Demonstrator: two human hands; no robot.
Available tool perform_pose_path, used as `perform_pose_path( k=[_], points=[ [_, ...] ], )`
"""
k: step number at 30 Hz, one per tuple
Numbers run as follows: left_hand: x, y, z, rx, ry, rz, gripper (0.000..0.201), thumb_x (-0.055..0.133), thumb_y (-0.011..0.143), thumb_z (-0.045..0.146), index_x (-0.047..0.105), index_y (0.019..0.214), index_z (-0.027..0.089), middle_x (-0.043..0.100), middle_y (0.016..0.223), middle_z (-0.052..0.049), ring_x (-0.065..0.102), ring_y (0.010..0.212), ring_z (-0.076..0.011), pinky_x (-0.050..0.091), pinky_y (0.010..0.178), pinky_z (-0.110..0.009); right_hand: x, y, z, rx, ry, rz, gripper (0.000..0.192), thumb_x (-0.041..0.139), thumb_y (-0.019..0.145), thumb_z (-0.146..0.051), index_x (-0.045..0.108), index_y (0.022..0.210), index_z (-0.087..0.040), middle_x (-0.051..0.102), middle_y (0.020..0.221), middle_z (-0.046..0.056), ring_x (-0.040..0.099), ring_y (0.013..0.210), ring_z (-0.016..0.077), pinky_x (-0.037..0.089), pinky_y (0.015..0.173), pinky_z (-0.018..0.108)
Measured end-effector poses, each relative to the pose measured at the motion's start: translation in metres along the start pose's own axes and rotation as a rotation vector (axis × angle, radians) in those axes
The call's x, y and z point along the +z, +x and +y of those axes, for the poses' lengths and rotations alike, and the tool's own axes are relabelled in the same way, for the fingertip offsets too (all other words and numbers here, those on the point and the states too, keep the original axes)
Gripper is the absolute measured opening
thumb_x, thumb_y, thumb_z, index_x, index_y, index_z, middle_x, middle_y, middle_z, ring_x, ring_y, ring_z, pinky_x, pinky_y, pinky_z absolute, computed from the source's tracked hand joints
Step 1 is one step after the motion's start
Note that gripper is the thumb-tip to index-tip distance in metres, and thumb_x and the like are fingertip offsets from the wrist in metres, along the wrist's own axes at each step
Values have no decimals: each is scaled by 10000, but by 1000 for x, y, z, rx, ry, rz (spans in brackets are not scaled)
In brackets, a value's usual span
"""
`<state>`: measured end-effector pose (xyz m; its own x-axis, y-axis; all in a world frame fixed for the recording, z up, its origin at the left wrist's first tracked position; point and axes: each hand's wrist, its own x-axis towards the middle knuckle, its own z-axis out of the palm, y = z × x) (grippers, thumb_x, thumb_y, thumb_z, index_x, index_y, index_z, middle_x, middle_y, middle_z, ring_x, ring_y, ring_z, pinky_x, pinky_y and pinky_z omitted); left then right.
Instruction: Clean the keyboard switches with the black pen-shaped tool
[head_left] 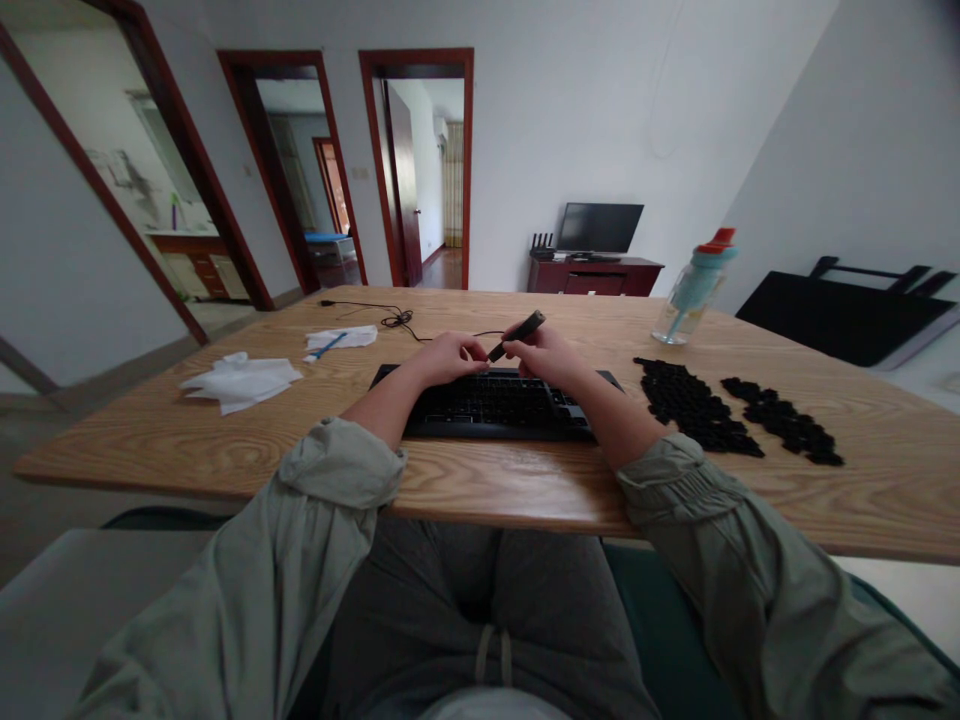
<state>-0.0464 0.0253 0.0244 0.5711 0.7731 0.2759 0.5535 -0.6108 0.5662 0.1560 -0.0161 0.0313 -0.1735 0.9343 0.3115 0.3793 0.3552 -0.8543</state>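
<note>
A black keyboard point(495, 405) lies in front of me near the table's front edge. Its key area looks bare of caps, at least in large part. My right hand point(544, 352) grips a black pen-shaped tool point(517, 335) with a thick handle, tilted so its thin end points down and left toward the keyboard's back edge. My left hand point(452, 358) rests over the keyboard's back left part, its fingers curled together close to the tool's lower end. Whatever lies between those left fingertips is too small to make out.
Loose black keycaps point(694, 405) lie at the right, with a smaller group point(784, 420) beside them. A water bottle point(691, 290) stands behind. White tissues point(244, 382) and a blue-handled brush-like stick point(326, 346) lie at the left. A coiled cable point(397, 318) runs along the back.
</note>
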Motion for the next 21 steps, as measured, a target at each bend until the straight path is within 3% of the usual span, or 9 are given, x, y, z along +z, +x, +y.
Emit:
perform_pose_path(
  k=[7, 12, 21],
  points=[
    [1, 0, -2, 17, 41, -9, 257, 669, 766, 322, 771, 936, 157, 720, 767, -35, 577, 666, -129, 404, 618, -238, -1, -2, -1, -80, -114, -2, 147, 587, 830, -224, 613, 945, -134, 620, 820, 48, 529, 539, 87, 450, 476, 213],
    [0, 0, 1, 53, 98, -18, 225, 672, 771, 294, 775, 931, 173, 725, 781, -20, 583, 673, -124, 412, 649, -234, -1, 1, 6, -82, -116, 30, 263, 600, 849, -349, 612, 1012, -144, 638, 849, 59, 532, 538, 97, 453, 465, 226],
    [3, 1, -2, 83, 96, -30, 213, 672, 773, 282, 775, 929, 181, 739, 799, -22, 611, 691, -132, 436, 684, -246, -2, 1, 4, -24, -209, 49, 256, 541, 886, -404, 597, 879, -154, 541, 567, -5, 509, 474, 123, 401, 471, 249]
  ],
)
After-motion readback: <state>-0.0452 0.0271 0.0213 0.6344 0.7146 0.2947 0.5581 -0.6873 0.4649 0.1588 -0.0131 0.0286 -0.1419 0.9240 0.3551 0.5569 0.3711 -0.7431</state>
